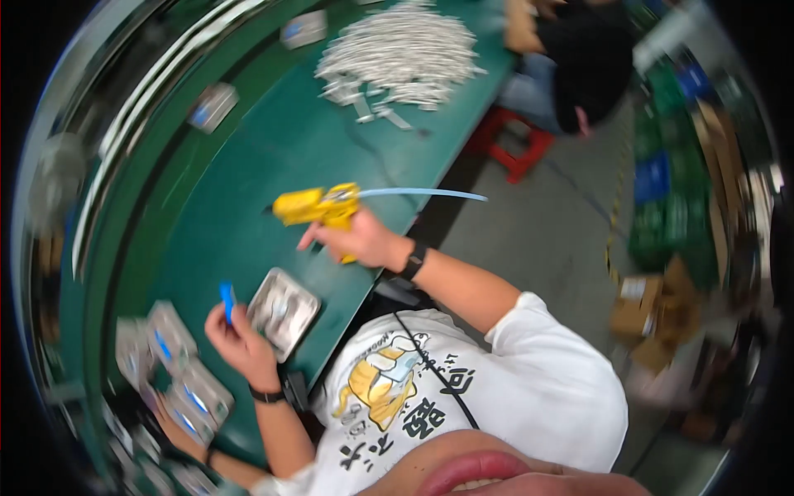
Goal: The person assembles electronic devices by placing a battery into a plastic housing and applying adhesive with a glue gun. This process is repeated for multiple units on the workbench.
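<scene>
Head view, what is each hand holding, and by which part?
The right hand holds the glue gun by its handle; the left hand pinches a blue piece by its lower end.

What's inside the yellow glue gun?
A pale blue glue stick runs into the back of the yellow glue gun in the right hand; its tail sticks out. The housing covers the rest, so how far in it reaches can't be seen.

Beside the green table [248,182], grey floor [571,223] bears a red stool [516,159].
</scene>
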Action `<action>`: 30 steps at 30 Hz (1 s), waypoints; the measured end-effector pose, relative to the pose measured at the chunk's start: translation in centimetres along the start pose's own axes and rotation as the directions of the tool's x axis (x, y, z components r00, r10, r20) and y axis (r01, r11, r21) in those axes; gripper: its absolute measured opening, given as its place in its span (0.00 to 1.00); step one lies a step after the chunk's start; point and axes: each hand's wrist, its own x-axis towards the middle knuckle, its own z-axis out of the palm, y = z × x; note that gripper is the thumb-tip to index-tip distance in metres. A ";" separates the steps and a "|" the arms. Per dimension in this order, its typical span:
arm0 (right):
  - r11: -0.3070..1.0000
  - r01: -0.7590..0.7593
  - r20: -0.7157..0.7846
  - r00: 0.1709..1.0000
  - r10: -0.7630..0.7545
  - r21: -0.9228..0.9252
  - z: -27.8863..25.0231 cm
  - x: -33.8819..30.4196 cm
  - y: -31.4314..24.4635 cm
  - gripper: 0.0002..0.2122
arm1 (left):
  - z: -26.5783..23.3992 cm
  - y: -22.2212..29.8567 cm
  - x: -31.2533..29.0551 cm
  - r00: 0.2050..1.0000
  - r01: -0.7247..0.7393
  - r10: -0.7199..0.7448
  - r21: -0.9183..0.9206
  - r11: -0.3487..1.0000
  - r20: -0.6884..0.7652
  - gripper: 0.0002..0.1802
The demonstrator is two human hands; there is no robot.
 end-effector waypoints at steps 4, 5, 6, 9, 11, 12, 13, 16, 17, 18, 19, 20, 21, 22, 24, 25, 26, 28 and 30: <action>0.994 -0.074 0.185 0.979 0.088 -0.081 -1.8 -0.9 1.3 0.16 | 0.3 -0.5 0.1 0.998 -0.058 0.058 -0.019 0.998 0.008 0.09; 0.993 -0.107 0.146 0.983 0.114 -0.056 -0.8 -1.7 0.2 0.16 | 0.8 -0.4 0.6 0.995 -0.099 0.099 -0.021 0.995 0.008 0.09; 0.990 -0.138 0.111 0.984 0.141 -0.035 0.7 -2.4 -1.3 0.15 | 1.3 -0.4 0.6 0.997 -0.079 0.077 -0.071 0.994 -0.026 0.09; 0.957 -0.237 0.146 0.954 0.262 -0.170 3.0 -3.9 -4.3 0.15 | 1.7 -0.5 0.8 1.000 -0.018 0.015 -0.127 0.992 -0.022 0.10; 0.921 -0.277 0.194 0.922 0.335 -0.273 4.4 -3.4 -5.5 0.16 | 1.5 -0.3 0.7 0.999 0.001 -0.007 -0.111 0.994 -0.051 0.10; 0.882 -0.286 0.202 0.903 0.379 -0.375 5.0 -3.1 -5.9 0.16 | 1.4 -0.3 0.9 0.999 -0.002 -0.003 -0.117 0.993 -0.044 0.11; 0.834 -0.286 0.204 0.885 0.419 -0.472 5.7 -3.0 -6.1 0.16 | 1.4 -0.4 0.9 0.999 -0.007 0.003 -0.124 0.992 -0.034 0.11; 0.790 -0.257 0.223 0.870 0.440 -0.557 7.4 -1.5 -6.1 0.16 | 1.2 -0.8 0.9 0.999 -0.005 0.000 -0.134 0.991 -0.037 0.11; 0.768 -0.235 0.230 0.866 0.443 -0.596 7.9 -1.1 -5.9 0.16 | 1.2 -0.8 0.9 0.999 -0.011 0.006 -0.140 0.990 -0.036 0.11; 0.767 -0.236 0.235 0.863 0.448 -0.597 8.3 -0.8 -5.6 0.16 | 1.1 -0.7 0.8 0.999 -0.007 0.001 -0.138 0.990 -0.041 0.11; 0.744 -0.233 0.220 0.863 0.455 -0.626 8.7 -0.5 -5.3 0.16 | 1.1 -0.5 0.8 0.999 0.001 -0.006 -0.142 0.990 -0.032 0.11; 0.721 -0.228 0.209 0.862 0.462 -0.655 9.1 -0.2 -5.0 0.15 | 1.0 -0.5 0.8 1.000 0.008 -0.012 -0.145 0.989 -0.027 0.11; 0.696 -0.222 0.198 0.861 0.469 -0.683 9.4 -0.1 -4.8 0.15 | 1.0 -0.4 0.7 1.000 0.015 -0.019 -0.148 0.989 -0.024 0.11; 0.694 -0.218 0.208 0.855 0.475 -0.687 9.6 0.0 -4.7 0.15 | 1.0 -0.4 0.8 0.999 0.019 -0.024 -0.146 0.989 -0.036 0.11; 0.637 -0.192 0.179 0.864 0.470 -0.747 9.7 0.1 -4.5 0.14 | 1.1 -0.4 0.8 1.000 0.012 -0.015 -0.127 0.992 -0.019 0.12; 0.607 -0.180 0.163 0.870 0.465 -0.774 9.8 0.1 -4.5 0.14 | 1.1 -0.4 0.9 1.000 0.008 -0.009 -0.117 0.993 -0.007 0.12; 0.605 -0.178 0.169 0.866 0.471 -0.776 9.8 0.2 -4.5 0.14 | 1.0 -0.5 0.9 1.000 0.012 -0.014 -0.117 0.993 -0.016 0.12; 0.633 -0.186 0.172 0.871 0.460 -0.752 9.8 0.1 -4.7 0.14 | 1.0 -0.5 0.9 1.000 0.005 -0.006 -0.098 0.995 -0.011 0.13; 0.641 -0.196 0.165 0.873 0.458 -0.742 9.5 0.0 -5.1 0.14 | 0.9 -0.4 0.8 1.000 0.006 -0.007 -0.096 0.995 -0.004 0.13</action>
